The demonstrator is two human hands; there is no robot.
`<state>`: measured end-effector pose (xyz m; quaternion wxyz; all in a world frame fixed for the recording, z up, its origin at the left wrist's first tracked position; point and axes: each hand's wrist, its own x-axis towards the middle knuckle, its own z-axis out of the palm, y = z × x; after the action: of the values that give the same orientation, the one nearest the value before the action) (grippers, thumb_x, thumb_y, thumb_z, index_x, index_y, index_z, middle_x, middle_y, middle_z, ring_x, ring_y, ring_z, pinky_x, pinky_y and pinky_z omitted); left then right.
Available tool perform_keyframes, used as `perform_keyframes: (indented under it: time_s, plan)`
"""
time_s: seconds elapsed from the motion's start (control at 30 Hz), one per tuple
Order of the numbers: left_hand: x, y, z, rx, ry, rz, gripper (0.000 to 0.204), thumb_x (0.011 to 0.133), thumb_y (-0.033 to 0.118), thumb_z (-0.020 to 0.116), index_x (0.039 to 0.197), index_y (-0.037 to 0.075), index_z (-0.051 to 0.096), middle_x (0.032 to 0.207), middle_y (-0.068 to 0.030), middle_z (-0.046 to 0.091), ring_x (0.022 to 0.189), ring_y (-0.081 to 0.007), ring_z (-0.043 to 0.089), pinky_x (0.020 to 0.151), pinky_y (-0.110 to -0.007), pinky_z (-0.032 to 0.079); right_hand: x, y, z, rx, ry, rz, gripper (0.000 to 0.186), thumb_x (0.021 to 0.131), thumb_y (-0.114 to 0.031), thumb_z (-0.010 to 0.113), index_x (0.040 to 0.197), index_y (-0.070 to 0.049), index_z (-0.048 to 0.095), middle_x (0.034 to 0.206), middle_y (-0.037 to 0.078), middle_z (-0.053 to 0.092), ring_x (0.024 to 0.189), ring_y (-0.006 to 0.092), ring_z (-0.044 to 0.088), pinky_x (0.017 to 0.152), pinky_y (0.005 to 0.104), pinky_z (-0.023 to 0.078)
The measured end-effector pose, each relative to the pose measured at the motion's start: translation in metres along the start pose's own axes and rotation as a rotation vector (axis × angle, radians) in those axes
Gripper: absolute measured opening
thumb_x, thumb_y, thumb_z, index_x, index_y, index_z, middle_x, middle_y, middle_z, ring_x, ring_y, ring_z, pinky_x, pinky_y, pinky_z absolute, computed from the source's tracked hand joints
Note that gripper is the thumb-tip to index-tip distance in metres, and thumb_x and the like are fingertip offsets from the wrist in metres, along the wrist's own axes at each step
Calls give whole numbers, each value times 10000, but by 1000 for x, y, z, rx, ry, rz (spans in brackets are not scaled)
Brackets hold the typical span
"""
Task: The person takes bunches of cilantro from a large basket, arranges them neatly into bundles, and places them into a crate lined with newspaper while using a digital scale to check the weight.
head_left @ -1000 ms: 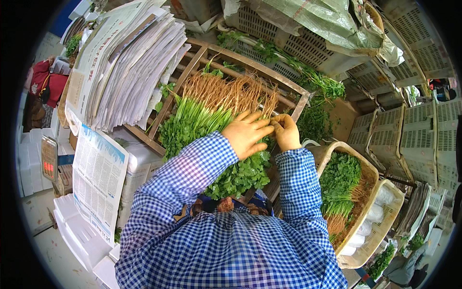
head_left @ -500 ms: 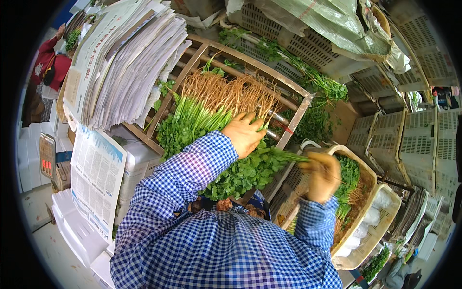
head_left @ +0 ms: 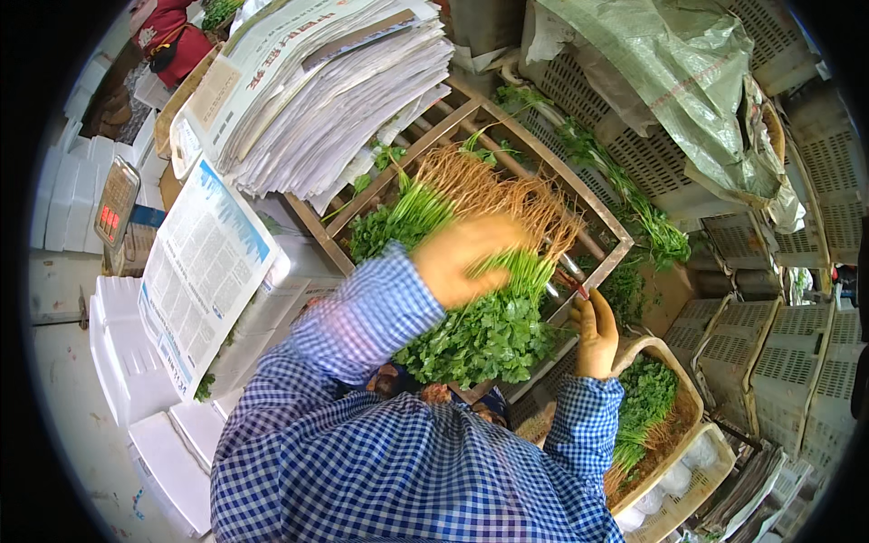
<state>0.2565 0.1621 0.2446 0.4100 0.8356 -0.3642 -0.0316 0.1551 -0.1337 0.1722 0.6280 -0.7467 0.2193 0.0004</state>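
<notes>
A thick bunch of coriander (head_left: pixel 493 335) lies across a rusty metal rack (head_left: pixel 597 195), its brown roots (head_left: pixel 502 185) at the far side and its leaves toward me. Over the pale stems is my left hand (head_left: pixel 471 258), smeared by motion; its thumb looks apart from the fingers, but whether it grips any stems does not show. At the rack's right edge, my right hand (head_left: pixel 595 339) has its fingertips closed at a small red tie (head_left: pixel 582 292) on the frame.
A tall newspaper stack (head_left: pixel 335 100) stands at the far left. More coriander (head_left: pixel 644 398) fills a crate (head_left: pixel 692 398) at the right, beside wrapped white rolls (head_left: pixel 674 480). Several plastic crates (head_left: pixel 742 348) line the right side. White foam boxes (head_left: pixel 127 344) and a calculator-like device (head_left: pixel 118 204) are at left.
My right hand has let go of a coriander sprig and moved up to the red tie. My left hand has lifted slightly and is moving over the stems. The view has shifted.
</notes>
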Motion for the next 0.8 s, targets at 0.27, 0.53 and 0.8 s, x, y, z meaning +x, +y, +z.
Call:
perform_keyframes:
  time_s: [0.27,0.53,0.8]
  plan:
    - [-57,-59,-8,212,21,-927,917,931,582,587,1576,23,253,1542,-275,399,1396,-408,455,1175,-483,376,29,-13,90,-557,-165,-190,786,995,-430,626,1605,-114,243,1478,227,523,1290,368,582,1098,452,464]
    - [-64,-93,3,88,-5,-731,1104,808,717,661,1573,22,273,1527,-276,426,1406,-420,431,1177,-458,379,42,9,101,8,-368,-216,802,992,-350,670,1594,-46,236,1552,245,422,1416,339,453,1166,387,376]
    - [-59,-86,-2,37,-11,-756,1094,811,668,676,1587,34,237,1542,-279,403,1428,-409,408,1189,-455,372,67,-38,93,-612,-128,-200,656,971,-473,656,1448,-46,510,1134,195,727,989,310,726,849,421,580]
